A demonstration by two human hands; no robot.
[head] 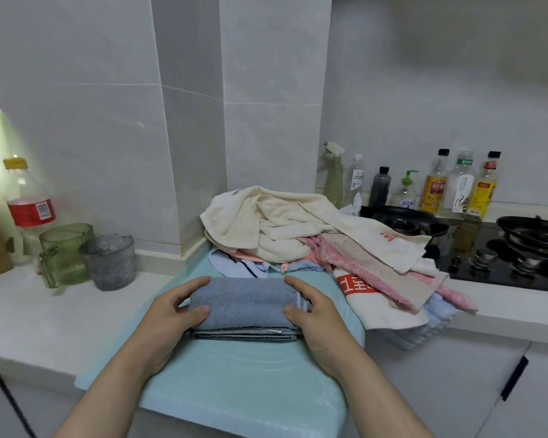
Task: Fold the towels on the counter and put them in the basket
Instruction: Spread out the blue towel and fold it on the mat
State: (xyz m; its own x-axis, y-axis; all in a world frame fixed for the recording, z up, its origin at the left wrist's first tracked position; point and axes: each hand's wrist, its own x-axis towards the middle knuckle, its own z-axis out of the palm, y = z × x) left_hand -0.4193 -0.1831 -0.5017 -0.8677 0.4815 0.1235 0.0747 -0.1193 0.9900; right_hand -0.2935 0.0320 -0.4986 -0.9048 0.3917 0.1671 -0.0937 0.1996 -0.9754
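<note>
Left hand (174, 314) and right hand (314, 314) curled round opposite ends of folded grey towel (244, 303) between them

Pale grey tiled walls (108, 90) rise behind a white counter (45, 311) and black hob (503, 263).
</note>
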